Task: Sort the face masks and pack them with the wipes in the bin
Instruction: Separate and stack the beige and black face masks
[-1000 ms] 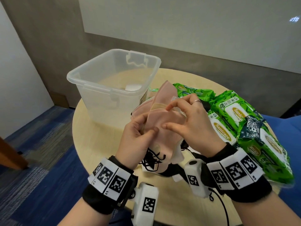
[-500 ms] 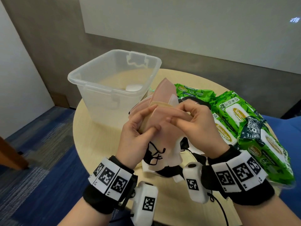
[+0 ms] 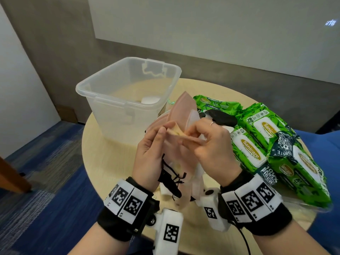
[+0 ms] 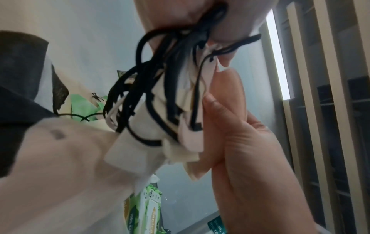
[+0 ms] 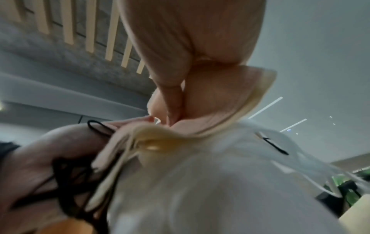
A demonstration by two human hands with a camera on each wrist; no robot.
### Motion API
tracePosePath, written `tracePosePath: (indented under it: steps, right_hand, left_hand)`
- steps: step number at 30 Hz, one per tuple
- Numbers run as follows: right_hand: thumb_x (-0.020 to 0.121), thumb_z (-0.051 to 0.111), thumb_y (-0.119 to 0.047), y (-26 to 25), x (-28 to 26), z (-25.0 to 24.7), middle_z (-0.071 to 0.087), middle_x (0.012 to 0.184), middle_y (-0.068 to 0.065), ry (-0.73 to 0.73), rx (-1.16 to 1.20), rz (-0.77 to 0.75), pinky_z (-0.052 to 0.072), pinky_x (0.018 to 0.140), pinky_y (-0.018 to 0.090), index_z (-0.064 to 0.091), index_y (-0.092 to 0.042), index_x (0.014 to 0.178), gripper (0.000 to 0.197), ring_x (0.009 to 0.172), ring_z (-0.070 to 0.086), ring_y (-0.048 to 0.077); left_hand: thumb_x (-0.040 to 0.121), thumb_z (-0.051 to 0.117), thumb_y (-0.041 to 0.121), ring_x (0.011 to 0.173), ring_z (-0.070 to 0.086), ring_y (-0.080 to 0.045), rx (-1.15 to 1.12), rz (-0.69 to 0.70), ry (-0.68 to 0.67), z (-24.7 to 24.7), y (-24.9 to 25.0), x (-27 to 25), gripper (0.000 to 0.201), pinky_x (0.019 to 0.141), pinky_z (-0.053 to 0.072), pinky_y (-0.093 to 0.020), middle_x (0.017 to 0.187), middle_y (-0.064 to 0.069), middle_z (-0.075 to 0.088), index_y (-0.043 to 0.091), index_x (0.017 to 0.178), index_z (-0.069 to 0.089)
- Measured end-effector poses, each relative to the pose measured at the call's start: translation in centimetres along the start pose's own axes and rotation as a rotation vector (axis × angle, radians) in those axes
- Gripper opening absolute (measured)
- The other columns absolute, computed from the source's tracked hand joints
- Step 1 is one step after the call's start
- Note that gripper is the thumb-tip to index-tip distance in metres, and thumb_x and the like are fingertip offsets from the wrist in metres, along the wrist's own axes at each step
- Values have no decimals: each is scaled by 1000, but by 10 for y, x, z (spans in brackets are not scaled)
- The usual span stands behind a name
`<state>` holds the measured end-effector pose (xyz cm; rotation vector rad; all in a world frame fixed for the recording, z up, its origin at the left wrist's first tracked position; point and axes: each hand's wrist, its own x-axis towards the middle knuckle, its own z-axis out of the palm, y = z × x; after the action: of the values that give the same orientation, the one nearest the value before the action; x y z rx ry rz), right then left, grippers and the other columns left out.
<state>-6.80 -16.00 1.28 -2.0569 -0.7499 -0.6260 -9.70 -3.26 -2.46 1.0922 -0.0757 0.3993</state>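
Both hands hold a bunch of pink, beige and white face masks [image 3: 181, 115] upright over the round table [image 3: 110, 155]. My left hand [image 3: 150, 153] grips the bunch from the left, thumb on its front. My right hand [image 3: 209, 144] pinches a beige mask [image 3: 174, 130] near the top of the bunch. Black ear loops [image 3: 171, 178] dangle below; they also show in the left wrist view as black ear loops [image 4: 152, 88]. The right wrist view is blurred, filled with the masks [image 5: 200, 88]. A clear plastic bin [image 3: 128, 96] stands behind on the left. Green wipes packs [image 3: 257, 137] lie on the right.
A black mask [image 3: 222, 117] lies on the wipes packs behind my right hand. A small white object [image 3: 150, 99] sits inside the bin. A blue chair [image 3: 327, 144] stands at the right, and blue carpet [image 3: 42, 181] lies below the table's left edge.
My right fingers have moved from lying spread on the front of the bunch to pinching a beige mask near its top. The bunch has risen slightly. My left hand keeps its grip.
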Motion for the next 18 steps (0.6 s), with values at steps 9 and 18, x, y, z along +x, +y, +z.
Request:
tracePosePath:
  steps: [9, 18]
  right_hand:
    - [60, 70, -2, 14, -11, -10, 68, 82, 2, -244, -71, -321, 44, 77, 38, 62, -15, 69, 18, 87, 62, 19]
    - [64, 71, 3, 12, -9, -25, 68, 77, 7, -472, 112, -293, 50, 84, 24, 65, -8, 68, 13, 96, 64, 14]
  left_hand:
    - [74, 65, 11, 118, 56, -14, 1, -58, 54, -8, 8, 8, 20, 97, 47, -28, 124, 4, 61, 13, 94, 66]
    - [48, 87, 3, 107, 62, -17, 209, -1, 173, -7, 0, 8, 45, 94, 49, -44, 111, -2, 67, 21, 83, 64]
